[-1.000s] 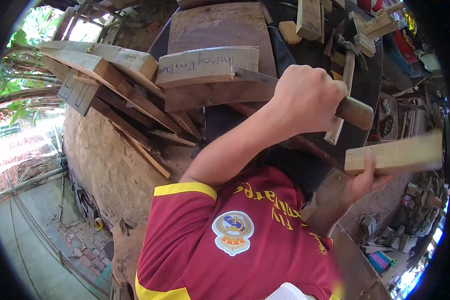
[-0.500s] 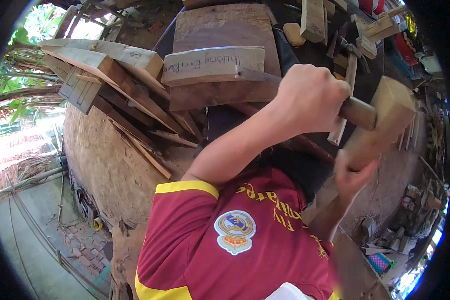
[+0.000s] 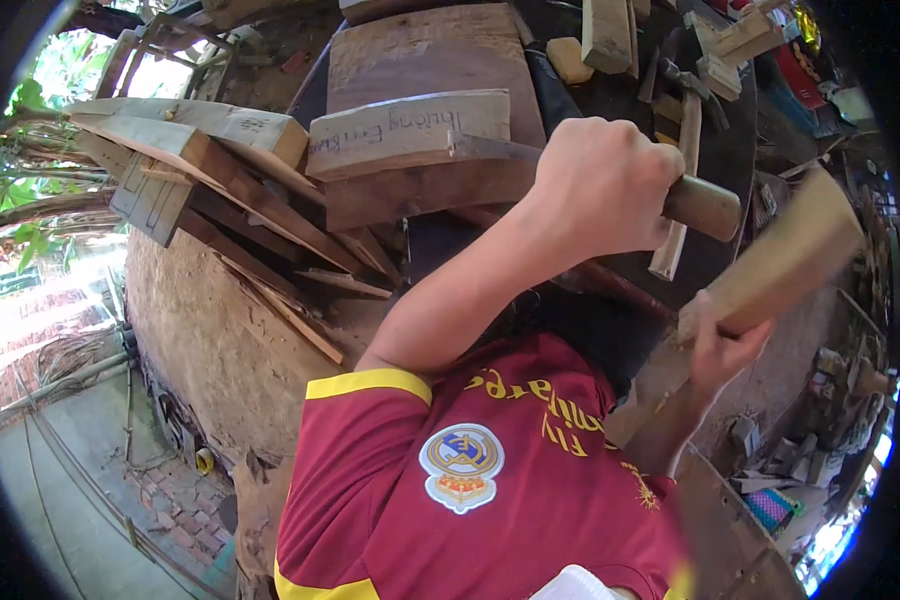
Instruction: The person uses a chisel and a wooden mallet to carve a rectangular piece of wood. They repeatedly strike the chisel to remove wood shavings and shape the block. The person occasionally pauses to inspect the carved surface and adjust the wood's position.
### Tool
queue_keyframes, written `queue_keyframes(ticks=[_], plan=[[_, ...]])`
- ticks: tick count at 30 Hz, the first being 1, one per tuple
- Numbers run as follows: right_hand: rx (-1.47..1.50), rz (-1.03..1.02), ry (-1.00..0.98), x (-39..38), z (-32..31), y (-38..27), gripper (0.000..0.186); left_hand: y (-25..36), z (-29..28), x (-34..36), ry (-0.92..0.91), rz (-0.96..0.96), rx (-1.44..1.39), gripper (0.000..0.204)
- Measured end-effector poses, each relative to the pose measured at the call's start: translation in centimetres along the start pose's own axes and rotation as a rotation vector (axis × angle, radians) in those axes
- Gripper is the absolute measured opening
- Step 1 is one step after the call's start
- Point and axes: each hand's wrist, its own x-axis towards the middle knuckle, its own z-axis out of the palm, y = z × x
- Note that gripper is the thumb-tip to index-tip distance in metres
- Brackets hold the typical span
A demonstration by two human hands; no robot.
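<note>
My left hand (image 3: 602, 185) is wrapped round the wooden handle of a chisel (image 3: 708, 208), whose butt end sticks out to the right. The flat metal blade reaches left, its tip at a pale wood piece (image 3: 390, 138) with handwriting on its face. That piece rests on a thicker brown board (image 3: 430, 190). Further right, my right hand (image 3: 727, 352) grips a wooden mallet (image 3: 792, 258) by its lower part. The mallet is blurred by motion and stands apart from the chisel's butt.
Long planks (image 3: 240, 190) lean in a stack at the left. Behind my left hand lies a hammer (image 3: 692, 110) with a wooden handle, near wood blocks (image 3: 607, 38) and a yellowish lump (image 3: 570, 62). Wood scraps (image 3: 790, 440) and a woven coloured item (image 3: 770, 508) lie at the lower right.
The mallet has swung right, away from the chisel's butt, with my right hand. My left hand keeps its hold on the chisel; the view has shifted slightly.
</note>
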Motion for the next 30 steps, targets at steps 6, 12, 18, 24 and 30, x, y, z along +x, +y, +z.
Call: queue_keyframes(ticks=[6,12,18,24,30], plan=[[-0.224,-0.397,-0.133,-0.7,0.7,3.2,0.079,0.2,0.1,0.5,0.007,0.003,0.012,0.019],[0.204,0.068,0.122,0.1,2.2,-0.3,0.075,-0.1,0.1,0.2,0.005,-0.026,0.027,0.02],[-0.131,-0.313,-0.158,-0.7,1.9,-0.1,0.07,-0.2,-0.3,0.3,-0.009,-0.025,0.016,0.02],[0.31,0.203,0.291,-0.5,2.1,-0.4,0.09,-0.2,-0.3,0.1,-0.019,-0.006,0.022,0.021],[-0.116,-0.153,-0.19,-0.6,0.8,0.4,0.068,-0.5,-0.3,0.0,-0.003,-0.014,0.034,0.021]])
